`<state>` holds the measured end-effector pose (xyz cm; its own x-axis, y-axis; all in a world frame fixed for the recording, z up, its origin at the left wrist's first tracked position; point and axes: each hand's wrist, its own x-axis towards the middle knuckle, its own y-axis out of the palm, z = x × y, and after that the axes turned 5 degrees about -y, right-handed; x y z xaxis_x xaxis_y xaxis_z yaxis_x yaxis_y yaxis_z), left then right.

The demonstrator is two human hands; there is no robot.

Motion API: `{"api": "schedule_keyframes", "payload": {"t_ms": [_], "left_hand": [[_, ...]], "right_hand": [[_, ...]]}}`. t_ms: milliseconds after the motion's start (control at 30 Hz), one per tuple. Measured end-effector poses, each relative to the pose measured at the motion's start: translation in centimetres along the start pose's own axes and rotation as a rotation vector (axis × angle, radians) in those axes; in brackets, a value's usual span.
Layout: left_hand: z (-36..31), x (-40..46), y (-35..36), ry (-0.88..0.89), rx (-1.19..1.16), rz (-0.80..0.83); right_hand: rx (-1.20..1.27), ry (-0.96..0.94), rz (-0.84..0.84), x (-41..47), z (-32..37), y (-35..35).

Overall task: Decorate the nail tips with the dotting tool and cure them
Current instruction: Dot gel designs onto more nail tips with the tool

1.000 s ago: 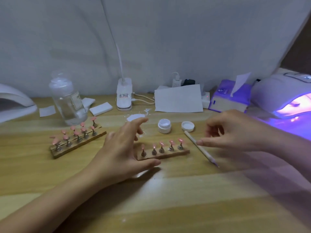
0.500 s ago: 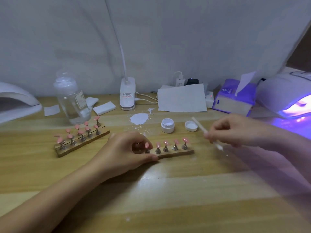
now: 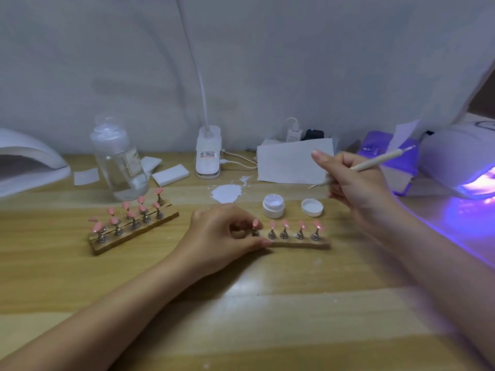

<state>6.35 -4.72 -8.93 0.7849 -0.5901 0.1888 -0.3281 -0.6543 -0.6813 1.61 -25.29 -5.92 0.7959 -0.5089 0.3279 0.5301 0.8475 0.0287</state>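
A wooden strip with several pink nail tips on metal stands lies at the table's middle. My left hand grips the strip's left end, fingers around the leftmost stand. My right hand holds the cream dotting tool raised above the table, its thin tip pointing down-left near a white sheet. An open white gel jar and its lid sit just behind the strip. A lit curing lamp glows purple at the right.
A second wooden strip with pink tips lies to the left. A clear bottle, white pads, a clip lamp base, a white gel smear, a purple tissue box and another lamp line the back.
My right hand picked the dotting tool up off the table and raised it. My left hand closed on the left end of the strip.
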Motion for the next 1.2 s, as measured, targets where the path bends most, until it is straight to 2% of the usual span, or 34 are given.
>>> {"api": "schedule_keyframes", "payload": {"t_ms": [100, 200, 400, 800, 1200], "left_hand": [[0.4, 0.2, 0.0, -0.02, -0.12, 0.004], [0.7, 0.3, 0.1, 0.027, -0.129, -0.004], [0.7, 0.1, 0.1, 0.045, -0.104, -0.001], [0.6, -0.1, 0.4, 0.051, -0.098, -0.033], [0.4, -0.3, 0.5, 0.059, -0.075, -0.059]], "right_hand": [[-0.124, -0.103, -0.023, 0.9, -0.6, 0.9], [-0.169, -0.157, 0.0, 1.7, -1.1, 2.0], [-0.204, -0.158, 0.084, 1.8, -2.4, 3.7], [-0.512, -0.218, 0.177, 1.8, -3.1, 3.9], [-0.559, -0.264, 0.21, 1.8, -2.8, 3.9]]}}
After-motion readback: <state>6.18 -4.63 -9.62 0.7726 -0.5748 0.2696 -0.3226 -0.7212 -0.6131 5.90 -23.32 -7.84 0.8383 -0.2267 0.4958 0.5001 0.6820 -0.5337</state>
